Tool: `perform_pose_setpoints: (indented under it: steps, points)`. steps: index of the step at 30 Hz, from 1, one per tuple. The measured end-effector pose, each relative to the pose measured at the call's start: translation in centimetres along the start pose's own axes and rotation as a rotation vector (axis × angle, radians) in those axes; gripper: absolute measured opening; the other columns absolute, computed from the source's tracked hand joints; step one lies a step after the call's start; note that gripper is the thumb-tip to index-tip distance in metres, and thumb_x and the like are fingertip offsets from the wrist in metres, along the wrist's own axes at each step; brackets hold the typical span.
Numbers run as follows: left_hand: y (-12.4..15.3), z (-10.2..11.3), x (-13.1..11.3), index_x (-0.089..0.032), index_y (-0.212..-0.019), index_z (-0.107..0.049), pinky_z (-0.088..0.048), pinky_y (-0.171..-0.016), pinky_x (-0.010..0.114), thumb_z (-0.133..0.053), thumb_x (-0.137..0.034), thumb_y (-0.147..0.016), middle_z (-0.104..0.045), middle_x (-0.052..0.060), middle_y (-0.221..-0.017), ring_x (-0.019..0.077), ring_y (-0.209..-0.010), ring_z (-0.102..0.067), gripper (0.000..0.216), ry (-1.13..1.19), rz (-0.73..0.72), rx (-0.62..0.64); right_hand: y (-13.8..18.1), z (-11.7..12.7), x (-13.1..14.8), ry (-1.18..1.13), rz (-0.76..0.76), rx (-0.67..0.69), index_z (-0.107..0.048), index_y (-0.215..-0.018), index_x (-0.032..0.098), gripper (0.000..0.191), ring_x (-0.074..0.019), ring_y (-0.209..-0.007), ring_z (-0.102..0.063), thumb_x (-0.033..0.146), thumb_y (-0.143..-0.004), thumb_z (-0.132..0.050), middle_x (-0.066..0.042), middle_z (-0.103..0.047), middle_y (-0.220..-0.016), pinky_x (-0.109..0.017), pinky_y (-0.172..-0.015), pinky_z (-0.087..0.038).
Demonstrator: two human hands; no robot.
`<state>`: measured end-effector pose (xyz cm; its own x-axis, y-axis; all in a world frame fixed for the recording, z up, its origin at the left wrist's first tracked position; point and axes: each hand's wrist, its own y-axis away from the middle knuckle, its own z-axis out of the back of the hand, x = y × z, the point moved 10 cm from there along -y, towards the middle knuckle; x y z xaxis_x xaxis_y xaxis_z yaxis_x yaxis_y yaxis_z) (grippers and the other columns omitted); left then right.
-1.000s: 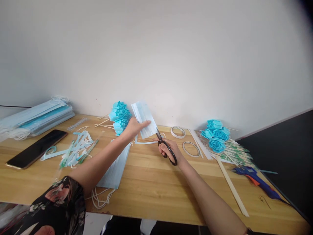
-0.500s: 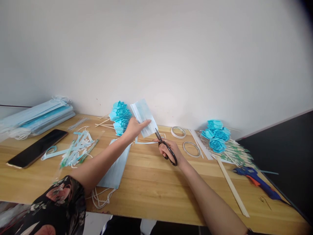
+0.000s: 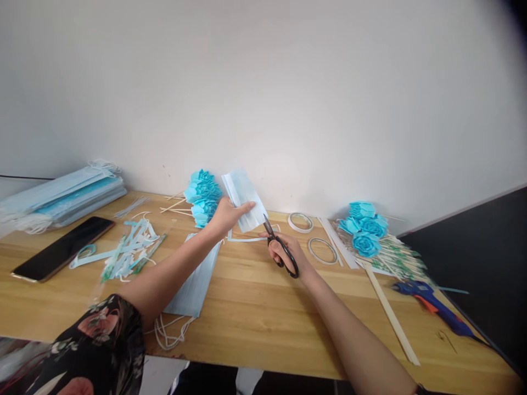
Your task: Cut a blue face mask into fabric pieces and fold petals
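My left hand (image 3: 230,216) is closed on a light blue face mask (image 3: 244,189), its thumb pressed on the front. My right hand (image 3: 290,252) has its fingers in the handles of black scissors (image 3: 270,230). The scissor tips are at the lower right corner of the held mask. Behind the hands, a thin blue-white strip (image 3: 247,240) lies on the table. Another mask (image 3: 195,285) lies under my left forearm, its white ear loops (image 3: 173,332) trailing toward the front edge.
At left are stacked masks (image 3: 69,192), a phone (image 3: 61,249) and cut strips (image 3: 134,247). Blue fabric flowers (image 3: 201,192) lie behind my left hand. Tape rolls (image 3: 322,250), more blue flowers (image 3: 366,227), wooden sticks (image 3: 393,315) and a blue glue gun (image 3: 436,307) lie at right.
The held mask and the scissor tips have shifted very slightly to the right. Both hands keep their hold, and the things on the table have not moved.
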<state>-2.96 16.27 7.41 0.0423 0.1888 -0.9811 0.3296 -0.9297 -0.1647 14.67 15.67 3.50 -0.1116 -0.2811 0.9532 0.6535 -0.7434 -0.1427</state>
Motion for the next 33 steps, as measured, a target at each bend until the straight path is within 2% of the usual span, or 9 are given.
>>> perform_pose_setpoints:
  steps: [6,33]
  points:
    - [0.04,-0.39,0.45,-0.010,-0.092,-0.071,-0.056,-0.078,0.037,-0.080,-0.047,-0.060,-0.074,0.014,-0.099,0.0296,-0.093,-0.068,0.050,0.002,0.005,0.033,-0.05,0.07,0.14,0.002,0.008,-0.002,-0.065,-0.114,0.011,0.055,-0.0084,-0.045,-0.043,0.056,-0.083,-0.055,0.003,-0.048,-0.057,-0.021,-0.043,-0.034]
    - [-0.14,-0.12,0.61,-0.011,-0.092,-0.071,-0.057,-0.079,0.038,-0.082,-0.046,-0.057,-0.074,0.013,-0.100,0.0299,-0.094,-0.069,0.051,0.035,0.030,0.011,0.08,0.42,-0.05,-0.002,-0.050,-0.077,-0.067,-0.113,0.009,0.059,-0.0064,-0.039,-0.039,0.057,-0.080,-0.056,0.005,-0.045,-0.049,-0.019,-0.037,-0.032]
